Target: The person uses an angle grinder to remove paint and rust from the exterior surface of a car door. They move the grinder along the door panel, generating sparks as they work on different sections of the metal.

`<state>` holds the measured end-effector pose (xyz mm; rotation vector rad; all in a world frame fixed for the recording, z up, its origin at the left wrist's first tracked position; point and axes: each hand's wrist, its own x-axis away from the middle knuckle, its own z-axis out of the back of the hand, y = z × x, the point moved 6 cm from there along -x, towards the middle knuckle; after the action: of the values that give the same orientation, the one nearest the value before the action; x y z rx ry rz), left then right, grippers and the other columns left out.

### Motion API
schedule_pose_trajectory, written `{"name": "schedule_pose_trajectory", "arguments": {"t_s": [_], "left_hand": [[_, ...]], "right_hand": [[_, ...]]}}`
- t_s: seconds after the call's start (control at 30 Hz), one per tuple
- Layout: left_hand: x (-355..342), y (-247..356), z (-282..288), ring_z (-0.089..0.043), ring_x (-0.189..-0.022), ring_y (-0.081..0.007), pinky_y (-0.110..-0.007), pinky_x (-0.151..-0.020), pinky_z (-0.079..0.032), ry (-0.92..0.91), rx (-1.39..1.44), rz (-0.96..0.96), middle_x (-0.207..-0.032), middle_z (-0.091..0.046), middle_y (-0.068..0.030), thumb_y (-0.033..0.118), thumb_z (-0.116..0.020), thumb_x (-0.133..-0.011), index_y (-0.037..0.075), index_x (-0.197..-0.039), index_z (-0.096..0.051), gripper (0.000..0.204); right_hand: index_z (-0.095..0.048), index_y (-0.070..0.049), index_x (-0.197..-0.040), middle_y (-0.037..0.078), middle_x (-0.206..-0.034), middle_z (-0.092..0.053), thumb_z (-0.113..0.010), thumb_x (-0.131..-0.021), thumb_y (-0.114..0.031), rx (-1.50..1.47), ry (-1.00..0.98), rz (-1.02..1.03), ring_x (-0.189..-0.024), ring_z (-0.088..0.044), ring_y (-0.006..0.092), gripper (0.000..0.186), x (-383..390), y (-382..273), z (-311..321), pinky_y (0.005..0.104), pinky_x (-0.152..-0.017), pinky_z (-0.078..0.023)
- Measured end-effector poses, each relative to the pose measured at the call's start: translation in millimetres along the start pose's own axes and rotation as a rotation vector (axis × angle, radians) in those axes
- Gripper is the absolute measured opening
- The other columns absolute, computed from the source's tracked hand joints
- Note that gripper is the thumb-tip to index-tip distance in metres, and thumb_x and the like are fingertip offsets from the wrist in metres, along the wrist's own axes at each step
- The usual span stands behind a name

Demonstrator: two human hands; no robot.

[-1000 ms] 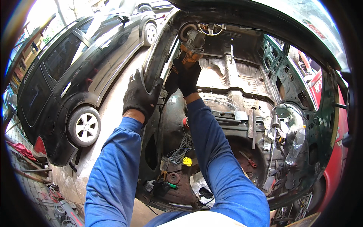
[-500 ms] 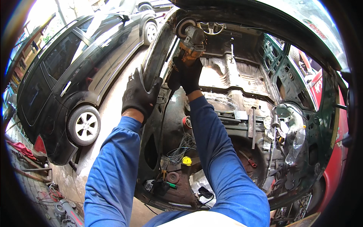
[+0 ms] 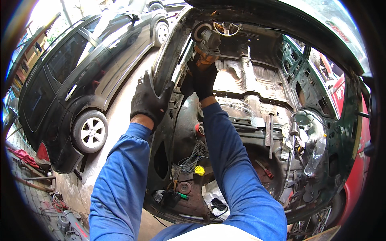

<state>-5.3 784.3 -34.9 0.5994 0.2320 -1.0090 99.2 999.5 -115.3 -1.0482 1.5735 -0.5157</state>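
Right hand (image 3: 203, 80) grasps angle grinder (image 3: 208, 48), disc (image 3: 200, 32) near the side frame (image 3: 175, 44) of a stripped car shell (image 3: 187, 110); left hand (image 3: 148, 99) spread on that frame, unclenched. Step, I judge: grinding. Next move calls for steady disc control.

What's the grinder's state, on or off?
On, by the look of it: orange sparks show near the disc of the grinder in the right hand.

Red-lettered sticker (image 3: 339, 32) on upper-right glass (image 3: 321, 12), red lettering (image 3: 81, 231) on grey equipment (image 3: 72, 220), lower left
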Motion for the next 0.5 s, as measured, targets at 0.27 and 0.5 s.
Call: {"name": "schedule_pose_trajectory", "arguments": {"t_s": [0.27, 0.5], "left_hand": [[1.0, 0.5, 0.4, -0.065, -0.128, -0.0507, -0.055, -0.109, -0.053, -0.036, 0.011, 0.035, -0.138, -0.064, -0.0373, 0.067, -0.064, -0.1, -0.003, -0.165, -0.037, 0.099], [0.9, -0.5, -0.4, -0.064, -0.129, -0.0506, -0.055, -0.108, -0.053, -0.031, 0.005, 0.029, -0.136, -0.065, -0.0372, 0.069, -0.063, -0.1, -0.003, -0.165, -0.037, 0.101]], "right_hand": [[-0.066, 0.0, -0.128, 0.015, -0.117, -0.078, -0.094, -0.084, -0.026, -0.001, -0.022, -0.078, -0.103, -0.076, 0.0251, 0.058, -1.4, -0.5, 0.5, 0.0396, -0.091, -0.062], [-0.065, 0.001, -0.129, 0.015, -0.117, -0.078, -0.095, -0.084, -0.026, 0.009, -0.001, -0.036, -0.102, -0.077, 0.025, 0.06, -0.7, -6.0, 8.3, 0.0398, -0.09, -0.062]]}}
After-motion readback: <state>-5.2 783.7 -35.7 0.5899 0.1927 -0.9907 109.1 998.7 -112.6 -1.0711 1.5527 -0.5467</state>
